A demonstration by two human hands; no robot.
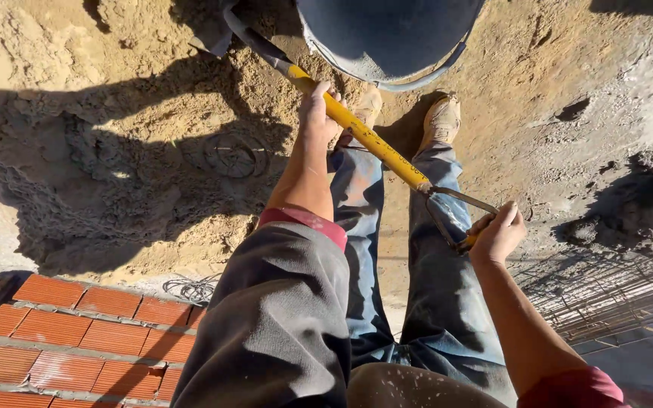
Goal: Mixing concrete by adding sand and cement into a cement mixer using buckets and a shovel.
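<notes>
Shovel point(376, 143) clenched by both hands, left point(317, 113) on shaft, right point(496, 234) on grip; bucket point(387, 34) contents unclear.

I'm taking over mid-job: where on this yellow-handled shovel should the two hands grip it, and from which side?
Take the shovel as it is held now: right hand on the D-grip at the near end, fingers wrapped around its crossbar from above; left hand on the yellow shaft farther down, coming from the left side. The shaft slants down and away toward the sand, so spaced hands probably give the best leverage.
</notes>
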